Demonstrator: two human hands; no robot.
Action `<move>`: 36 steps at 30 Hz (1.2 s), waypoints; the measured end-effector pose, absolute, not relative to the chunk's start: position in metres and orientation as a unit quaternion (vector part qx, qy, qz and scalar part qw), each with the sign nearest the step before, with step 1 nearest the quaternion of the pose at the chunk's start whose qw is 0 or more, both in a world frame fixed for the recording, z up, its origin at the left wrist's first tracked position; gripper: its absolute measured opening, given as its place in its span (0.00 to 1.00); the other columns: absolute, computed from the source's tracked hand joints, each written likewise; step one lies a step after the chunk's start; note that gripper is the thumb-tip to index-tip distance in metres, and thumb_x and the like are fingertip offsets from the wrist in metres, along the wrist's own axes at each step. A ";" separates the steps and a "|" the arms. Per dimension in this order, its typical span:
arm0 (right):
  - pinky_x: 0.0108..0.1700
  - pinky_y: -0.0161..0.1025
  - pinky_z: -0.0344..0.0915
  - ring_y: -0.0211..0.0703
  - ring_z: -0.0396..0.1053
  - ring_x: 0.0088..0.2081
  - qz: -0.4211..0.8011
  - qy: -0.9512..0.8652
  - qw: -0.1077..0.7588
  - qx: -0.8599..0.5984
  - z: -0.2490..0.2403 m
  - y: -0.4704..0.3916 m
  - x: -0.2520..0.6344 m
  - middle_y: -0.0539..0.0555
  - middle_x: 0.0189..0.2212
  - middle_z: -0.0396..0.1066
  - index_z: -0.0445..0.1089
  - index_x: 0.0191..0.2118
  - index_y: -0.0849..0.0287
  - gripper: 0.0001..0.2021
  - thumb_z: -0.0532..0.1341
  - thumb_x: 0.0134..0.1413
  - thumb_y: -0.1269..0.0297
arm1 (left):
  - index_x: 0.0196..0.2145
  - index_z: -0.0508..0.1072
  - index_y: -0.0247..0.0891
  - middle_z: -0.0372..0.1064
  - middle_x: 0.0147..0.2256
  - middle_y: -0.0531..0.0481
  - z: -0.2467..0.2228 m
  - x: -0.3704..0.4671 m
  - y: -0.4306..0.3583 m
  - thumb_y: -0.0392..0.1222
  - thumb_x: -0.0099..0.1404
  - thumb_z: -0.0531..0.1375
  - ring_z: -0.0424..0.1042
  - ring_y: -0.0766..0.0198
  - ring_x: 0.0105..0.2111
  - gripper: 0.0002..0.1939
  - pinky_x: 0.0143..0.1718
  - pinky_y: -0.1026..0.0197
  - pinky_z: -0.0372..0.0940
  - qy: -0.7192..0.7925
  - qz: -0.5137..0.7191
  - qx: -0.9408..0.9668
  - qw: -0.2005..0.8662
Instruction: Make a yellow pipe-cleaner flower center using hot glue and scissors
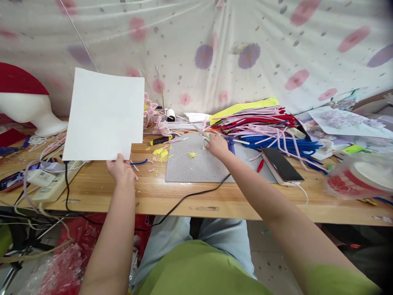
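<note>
My left hand (119, 169) pinches the lower edge of a white sheet of paper (106, 116), which stands upright above the table's left side. A small rectangular notch shows at the sheet's lower right corner. Over the grey cutting mat (181, 172), my right hand (217, 145) has its fingers closed on a pair of scissors (201, 132), the blades pointing to the back left. Just left of that hand a small yellow fringed piece (192, 155) lies on the mat. A blue glue gun (231, 145) is partly hidden behind my right wrist.
Pink, red and blue pipe cleaners (276, 141) are heaped at the back right. A phone (282, 164) lies at the mat's right edge, near a plastic tub (362, 176). A utility knife (161, 140) and yellow scraps (162, 153) lie left of the mat. A black cord (184, 198) crosses the front edge.
</note>
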State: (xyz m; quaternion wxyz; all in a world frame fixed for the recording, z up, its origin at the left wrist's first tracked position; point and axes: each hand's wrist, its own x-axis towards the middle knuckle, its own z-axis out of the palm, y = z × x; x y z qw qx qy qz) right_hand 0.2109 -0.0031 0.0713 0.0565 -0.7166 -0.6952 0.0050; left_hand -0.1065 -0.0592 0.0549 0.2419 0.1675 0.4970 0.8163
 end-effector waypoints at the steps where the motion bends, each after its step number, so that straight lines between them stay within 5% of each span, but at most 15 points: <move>1: 0.45 0.40 0.63 0.52 0.67 0.48 0.026 -0.694 0.099 -0.712 0.076 -0.007 0.207 0.69 0.53 0.63 0.63 0.53 0.68 0.20 0.53 0.57 0.63 | 0.41 0.66 0.41 0.70 0.44 0.49 0.055 -0.100 -0.059 0.25 0.56 0.51 0.73 0.67 0.41 0.17 0.42 0.60 0.71 0.491 0.818 0.174 0.244; 4: 0.38 0.36 0.61 0.46 0.68 0.41 0.149 -0.717 0.189 -0.654 0.086 -0.023 0.189 0.58 0.42 0.70 0.65 0.45 0.60 0.18 0.54 0.56 0.52 | 0.41 0.65 0.40 0.69 0.46 0.48 0.057 -0.073 -0.058 0.26 0.58 0.52 0.72 0.68 0.44 0.15 0.44 0.61 0.70 0.457 0.820 0.186 0.289; 8: 0.33 0.34 0.57 0.38 0.64 0.31 0.297 -0.777 0.194 -0.521 0.088 -0.048 0.159 0.50 0.32 0.68 0.63 0.39 0.58 0.23 0.58 0.49 0.41 | 0.39 0.66 0.40 0.72 0.43 0.50 0.066 -0.042 -0.059 0.24 0.59 0.52 0.73 0.70 0.42 0.14 0.44 0.63 0.69 0.391 0.844 0.104 0.353; 20: 0.29 0.32 0.58 0.34 0.62 0.28 0.490 -0.795 0.121 -0.337 0.106 -0.030 0.153 0.48 0.25 0.62 0.65 0.34 0.62 0.26 0.56 0.49 0.39 | 0.36 0.69 0.39 0.75 0.40 0.50 0.071 -0.017 -0.061 0.25 0.60 0.54 0.75 0.68 0.40 0.12 0.45 0.61 0.70 0.348 0.829 0.158 0.409; 36: 0.22 0.30 0.54 0.30 0.59 0.20 0.470 -0.796 0.135 -0.358 0.118 -0.013 0.168 0.46 0.18 0.61 0.66 0.25 0.62 0.25 0.62 0.44 0.41 | 0.32 0.69 0.38 0.76 0.36 0.50 0.063 -0.014 -0.053 0.29 0.57 0.61 0.75 0.68 0.37 0.07 0.45 0.60 0.70 0.347 0.808 0.221 0.421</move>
